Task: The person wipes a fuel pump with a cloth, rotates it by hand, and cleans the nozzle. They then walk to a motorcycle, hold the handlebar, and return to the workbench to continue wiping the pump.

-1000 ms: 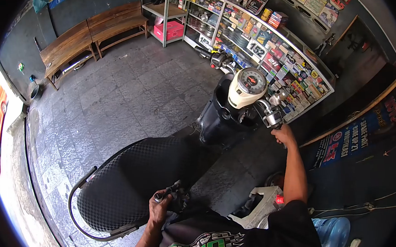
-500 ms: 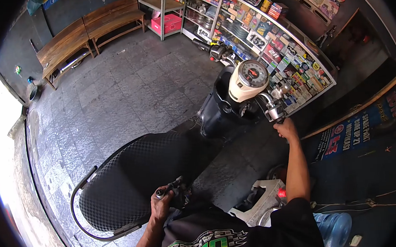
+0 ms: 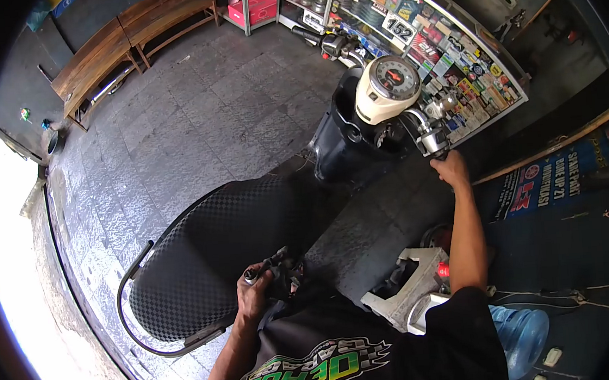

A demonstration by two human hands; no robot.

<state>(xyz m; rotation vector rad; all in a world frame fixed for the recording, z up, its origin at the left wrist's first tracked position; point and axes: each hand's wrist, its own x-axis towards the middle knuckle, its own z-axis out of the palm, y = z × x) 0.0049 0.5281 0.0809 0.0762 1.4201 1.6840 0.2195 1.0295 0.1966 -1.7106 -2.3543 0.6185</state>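
Observation:
My right hand [image 3: 451,168] is closed around the end of the handlebar's near grip, below a silver lever housing [image 3: 432,141]. The cream headlight shell with its round speedometer [image 3: 394,78] sits beside it. At the near edge of the black checkered seat [image 3: 196,261], my left hand [image 3: 253,297] is wrapped around a dark object with a round silver end [image 3: 251,275]; what it is I cannot make out. Dark metal parts [image 3: 282,270] lie against that hand, partly hidden by it and the black shirt.
A glass display case [image 3: 444,60] with boxed parts stands beyond the handlebar. Wooden benches [image 3: 91,64] line the far wall. Low at the right are a pale metal frame [image 3: 403,292], a blue water bottle [image 3: 523,337] and hanging cords [image 3: 573,298].
The view has shifted, so the scooter and display case sit higher and a little further right. Both hands keep their holds.

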